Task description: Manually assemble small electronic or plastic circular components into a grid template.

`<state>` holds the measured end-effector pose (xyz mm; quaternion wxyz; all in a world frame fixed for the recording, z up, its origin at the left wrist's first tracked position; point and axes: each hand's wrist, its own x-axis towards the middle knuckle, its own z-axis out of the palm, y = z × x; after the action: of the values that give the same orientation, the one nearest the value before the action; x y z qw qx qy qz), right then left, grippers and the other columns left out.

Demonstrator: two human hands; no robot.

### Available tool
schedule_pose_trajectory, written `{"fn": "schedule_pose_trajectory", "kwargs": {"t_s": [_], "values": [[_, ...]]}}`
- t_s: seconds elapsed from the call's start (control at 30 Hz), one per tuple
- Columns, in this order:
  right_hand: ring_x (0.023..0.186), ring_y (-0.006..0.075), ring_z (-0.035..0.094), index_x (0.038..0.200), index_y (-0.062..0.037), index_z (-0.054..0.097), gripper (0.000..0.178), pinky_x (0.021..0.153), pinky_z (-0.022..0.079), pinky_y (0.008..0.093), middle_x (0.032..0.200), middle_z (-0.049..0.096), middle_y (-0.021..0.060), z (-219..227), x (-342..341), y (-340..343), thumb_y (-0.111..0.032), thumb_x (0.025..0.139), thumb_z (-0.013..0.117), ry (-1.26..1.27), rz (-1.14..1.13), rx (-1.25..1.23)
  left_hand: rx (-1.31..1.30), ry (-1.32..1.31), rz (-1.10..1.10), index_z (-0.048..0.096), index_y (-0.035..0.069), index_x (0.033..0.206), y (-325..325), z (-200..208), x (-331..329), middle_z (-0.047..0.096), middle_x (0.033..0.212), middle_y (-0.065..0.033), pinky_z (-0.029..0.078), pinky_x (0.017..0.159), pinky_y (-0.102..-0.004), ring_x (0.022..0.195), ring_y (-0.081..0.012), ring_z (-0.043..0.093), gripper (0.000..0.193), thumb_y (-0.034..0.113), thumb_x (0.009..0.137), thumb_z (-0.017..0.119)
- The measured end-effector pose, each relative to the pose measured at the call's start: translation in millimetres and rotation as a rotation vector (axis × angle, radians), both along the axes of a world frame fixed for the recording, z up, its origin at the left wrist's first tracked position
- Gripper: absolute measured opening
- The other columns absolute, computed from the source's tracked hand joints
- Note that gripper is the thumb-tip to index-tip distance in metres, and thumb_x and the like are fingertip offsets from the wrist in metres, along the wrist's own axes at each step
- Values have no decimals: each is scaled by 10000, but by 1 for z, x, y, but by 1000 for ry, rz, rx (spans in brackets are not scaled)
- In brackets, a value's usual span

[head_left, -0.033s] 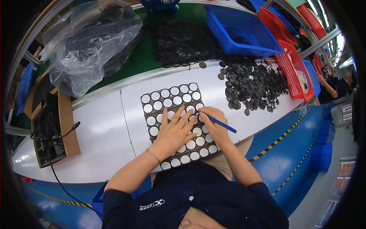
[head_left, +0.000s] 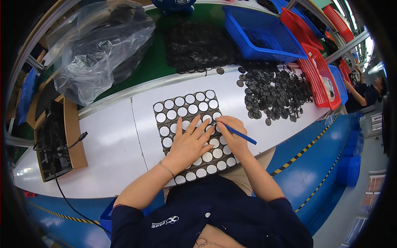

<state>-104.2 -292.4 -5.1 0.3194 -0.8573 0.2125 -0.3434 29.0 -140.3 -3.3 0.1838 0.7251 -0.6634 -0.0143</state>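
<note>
On the white worktop lies a dark tray [head_left: 177, 122] holding rows of round white discs [head_left: 182, 112]. My left hand [head_left: 185, 145] rests flat across the tray's middle, fingers spread, covering some of the discs. In my right hand [head_left: 234, 134] is a slim blue pen-like tool [head_left: 245, 137]. Its blue end sticks out to the right, and its other end points toward the discs beside my left fingertips. The fingers hide that working tip, so I cannot make out its exact kind.
Loose dark round pieces [head_left: 273, 93] lie piled right of the tray. Behind them stand a blue basket [head_left: 264, 49] and a red basket [head_left: 316, 78]. Black ring-like parts [head_left: 198, 45] and a clear plastic bag [head_left: 103, 53] lie at the back. A cardboard box [head_left: 74, 136] sits left. One person [head_left: 364, 97] is far right.
</note>
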Motion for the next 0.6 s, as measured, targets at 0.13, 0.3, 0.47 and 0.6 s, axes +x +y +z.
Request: {"fn": "schedule_pose_trajectory", "kwargs": {"t_s": [0.13,0.3,0.47,0.6], "values": [[959,289,699,1001,-38,746,129,883,497,394,977,750,113,0,0,-1,-120,912,702,7,9,54,21,17,1,528,180,1453,0,1,1,464,1540,-66,203,1149,-703,1466,-319,351,592,459,943,638],[973,285,698,996,-39,746,121,897,491,390,981,752,106,0,0,0,-112,911,701,-1,4,111,23,16,1,529,178,1454,0,2,0,461,1543,-64,203,1152,-698,1467,-316,347,594,462,943,637],[1004,285,691,1019,-40,739,134,922,481,399,1014,748,101,-2,0,2,-106,908,702,15,-5,5,15,10,4,535,174,1448,1,0,0,456,1547,-60,205,1149,-699,1473,-313,337,591,459,941,639],[1038,288,684,1094,-35,713,196,951,469,424,1053,737,111,3,5,4,-92,907,699,112,11,-428,29,5,3,552,162,1428,1,1,0,460,1543,-60,208,1146,-703,1474,-312,334,575,455,941,641]]}}
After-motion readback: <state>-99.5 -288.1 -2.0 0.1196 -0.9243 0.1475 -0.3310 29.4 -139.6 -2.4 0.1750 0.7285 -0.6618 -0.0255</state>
